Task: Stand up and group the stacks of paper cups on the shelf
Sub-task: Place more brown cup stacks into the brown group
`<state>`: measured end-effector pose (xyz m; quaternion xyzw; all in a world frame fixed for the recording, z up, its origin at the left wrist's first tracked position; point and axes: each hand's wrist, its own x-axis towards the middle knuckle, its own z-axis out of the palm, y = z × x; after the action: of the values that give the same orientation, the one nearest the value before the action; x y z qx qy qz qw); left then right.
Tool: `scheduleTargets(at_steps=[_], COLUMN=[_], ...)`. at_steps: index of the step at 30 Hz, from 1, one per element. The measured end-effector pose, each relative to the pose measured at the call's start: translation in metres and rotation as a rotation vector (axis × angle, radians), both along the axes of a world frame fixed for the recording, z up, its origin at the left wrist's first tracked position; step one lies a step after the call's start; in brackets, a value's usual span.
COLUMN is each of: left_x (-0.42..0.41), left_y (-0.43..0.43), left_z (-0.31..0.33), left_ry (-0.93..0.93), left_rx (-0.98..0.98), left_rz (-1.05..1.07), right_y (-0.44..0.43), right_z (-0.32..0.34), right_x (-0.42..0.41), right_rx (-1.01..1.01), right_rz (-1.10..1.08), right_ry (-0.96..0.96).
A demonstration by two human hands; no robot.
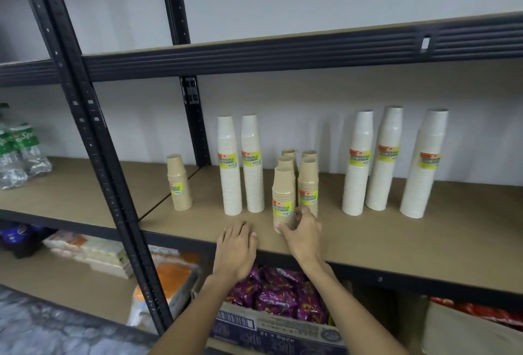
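On the middle shelf (368,230), as seen from the head camera, the paper cups are stood upside down in wrapped stacks. A cluster of five short brown stacks is set near the middle. The nearest brown stack (283,193) is gripped low down by the right hand (304,234): the thumb is laid against its near side and the fingers are curled round its right side, next to the second brown stack (308,182). Three more brown stacks (287,156) are ranked close behind. The left hand (236,247) is laid flat, palm down, on the front edge of the shelf just left of the held stack, with the fingers straight and together and nothing held. Two tall white stacks (229,167) are stood side by side left of the cluster, and a lone brown stack (178,182) is placed further left, apart from the rest. Three tall white stacks (386,162) are lined up to the right, well apart from the cluster. Water bottles (19,153) are seen at the far left, and purple packets (277,292) are held in a cardboard box (268,326) on the level below.
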<state>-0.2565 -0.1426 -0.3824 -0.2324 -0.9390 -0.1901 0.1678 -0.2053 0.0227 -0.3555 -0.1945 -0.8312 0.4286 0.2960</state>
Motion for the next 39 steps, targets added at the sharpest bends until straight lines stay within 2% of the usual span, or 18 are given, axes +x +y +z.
scheduleTargets(at_steps=[22, 25, 28, 31, 36, 39], left_x=[0.0, 0.0, -0.002, -0.006, -0.03, -0.054], left_y=[-0.001, -0.003, -0.008, -0.021, -0.063, -0.094], left_z=[0.0, 0.001, 0.0, -0.003, 0.0, 0.007], left_ry=[0.032, 0.023, -0.001, 0.026, 0.005, -0.108], left_rx=[-0.016, -0.017, 0.0, 0.055, 0.114, 0.086], left_rz=[-0.029, -0.043, -0.062, 0.019, 0.247, 0.356], right_y=[0.001, 0.0, -0.008, -0.027, -0.077, -0.11], right_z=[0.001, 0.002, 0.002, -0.001, 0.001, 0.005], right_x=[0.0, 0.005, 0.015, 0.021, -0.01, -0.042], right_rx=[0.036, 0.018, 0.02, 0.066, 0.087, 0.086], right_rz=[-0.037, -0.042, -0.042, 0.098, 0.392, 0.499], right_ry=[-0.013, 0.019, 0.143, 0.226, 0.068, 0.027])
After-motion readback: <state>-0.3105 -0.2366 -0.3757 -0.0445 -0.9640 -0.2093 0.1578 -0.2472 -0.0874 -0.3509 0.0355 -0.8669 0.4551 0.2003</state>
